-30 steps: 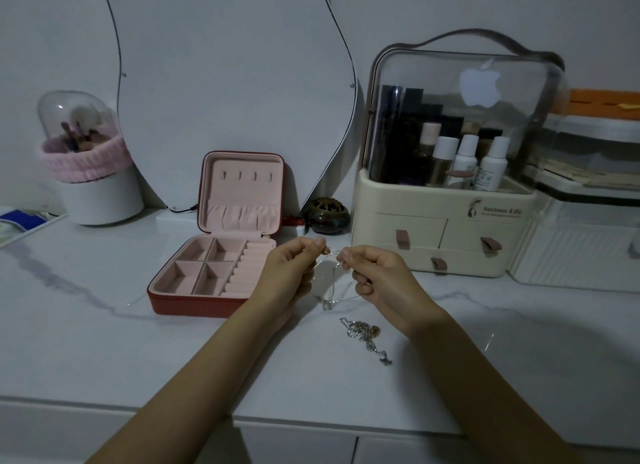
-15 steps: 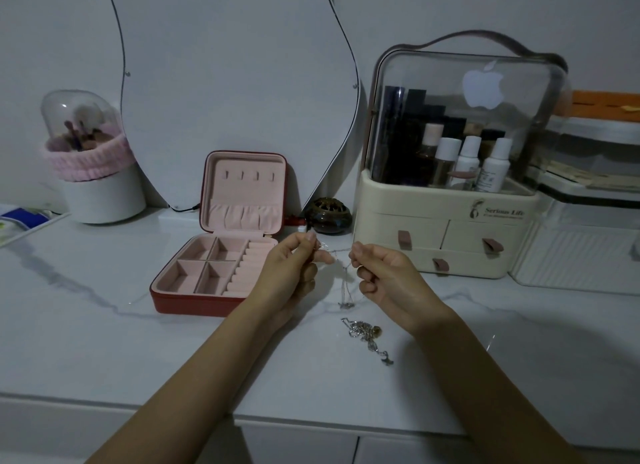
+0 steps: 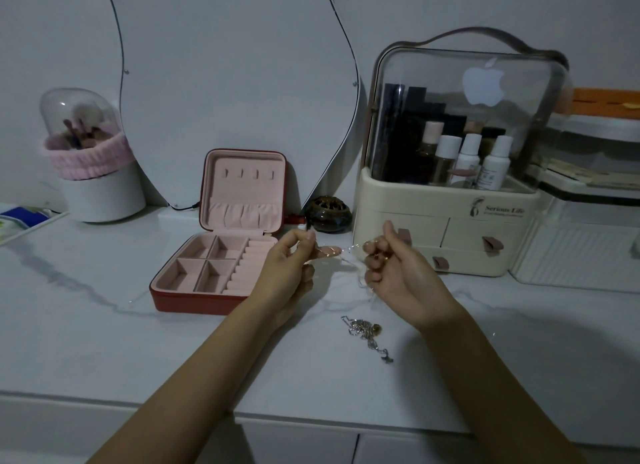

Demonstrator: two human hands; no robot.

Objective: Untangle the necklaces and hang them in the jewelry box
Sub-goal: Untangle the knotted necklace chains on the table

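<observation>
A person's two bare hands are raised above a white marble-patterned tabletop [image 3: 104,325]. The left hand [image 3: 289,266] pinches one end of a thin silvery necklace chain [image 3: 341,252] between thumb and fingertips. The right hand [image 3: 398,269] has its fingers curled round the other end, the grip tight on the chain. A short length runs between the two hands, and a fine strand seems to hang below the right hand, though it is too faint to be sure.

On the tabletop just below the hands lies a small knotted heap of silver necklaces [image 3: 363,332], apart from both hands. To the left stands an open red jewelry box with a pale pink lining [image 3: 221,255]; a row of small hooks in its upright lid holds nothing.

The step in hand looks like drawing one necklace free and straight. The next move probably calls for carrying it left to the lid and looping it over a hook without letting it snag.
</observation>
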